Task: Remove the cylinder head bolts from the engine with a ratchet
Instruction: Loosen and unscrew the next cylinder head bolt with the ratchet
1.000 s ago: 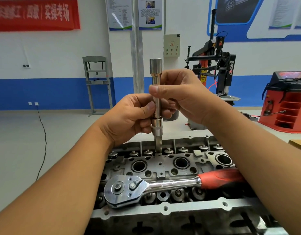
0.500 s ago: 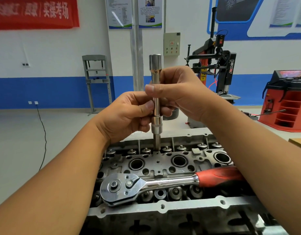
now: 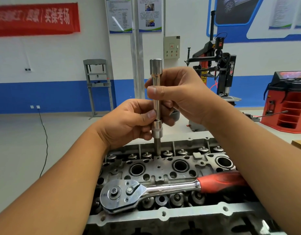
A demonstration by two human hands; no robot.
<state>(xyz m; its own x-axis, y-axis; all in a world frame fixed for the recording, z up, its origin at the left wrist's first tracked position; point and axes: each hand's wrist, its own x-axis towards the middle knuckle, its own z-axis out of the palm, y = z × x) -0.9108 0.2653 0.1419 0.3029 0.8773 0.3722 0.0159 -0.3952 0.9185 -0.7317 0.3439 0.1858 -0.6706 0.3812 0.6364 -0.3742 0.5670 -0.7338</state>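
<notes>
A chrome extension bar with a socket (image 3: pixel 156 92) stands upright, its lower tip in a bolt hole at the back of the grey cylinder head (image 3: pixel 165 168). My left hand (image 3: pixel 129 122) pinches the bar low down, just above its collar. My right hand (image 3: pixel 180 94) grips the bar higher up, thumb across the front. A ratchet (image 3: pixel 146 190) with a red handle lies flat on the head, its round head to the left; neither hand touches it.
A red tyre changer (image 3: pixel 217 68) and a red wheel balancer (image 3: pixel 288 100) stand behind on the right. A grey press frame (image 3: pixel 98 85) stands against the blue-and-white wall. A black cable (image 3: pixel 44 141) trails over the floor at left.
Both hands keep their hold on the upright bar; it seems slightly turned. The view has shifted a little.
</notes>
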